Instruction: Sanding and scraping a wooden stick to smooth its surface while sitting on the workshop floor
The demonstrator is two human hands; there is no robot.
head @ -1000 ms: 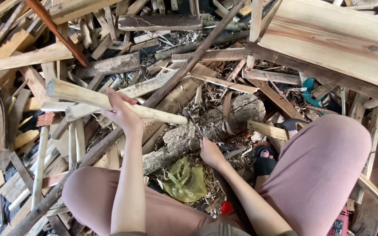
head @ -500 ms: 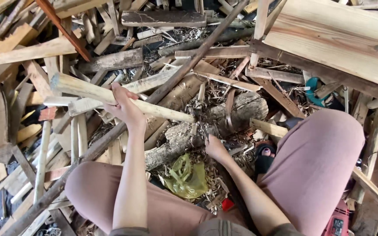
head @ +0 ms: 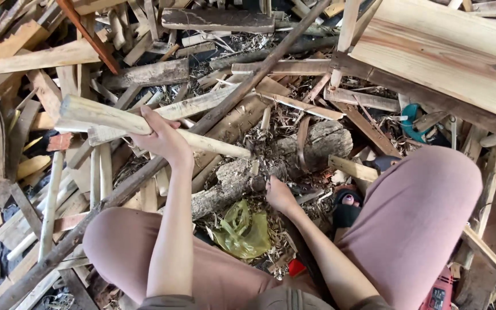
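Firmly, left hand fingers wrap a pale tapered stick; right hand fingers' state unclear.

Left hand raised, fingers curled in a firm grip, right hand lower, closed, both forearms extended forward

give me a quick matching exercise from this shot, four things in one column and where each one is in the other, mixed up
Things:
1. pale wooden stick
2. yellow-green plastic bag
3. rough log
4. red power tool

Places:
A. on the wood shavings between the person's knees
B. at the bottom right corner, beside the right leg
C. gripped in the left hand, its thin end pointing at the log
D. lying on the ground in front of the right hand

Pairs: 1-C, 2-A, 3-D, 4-B
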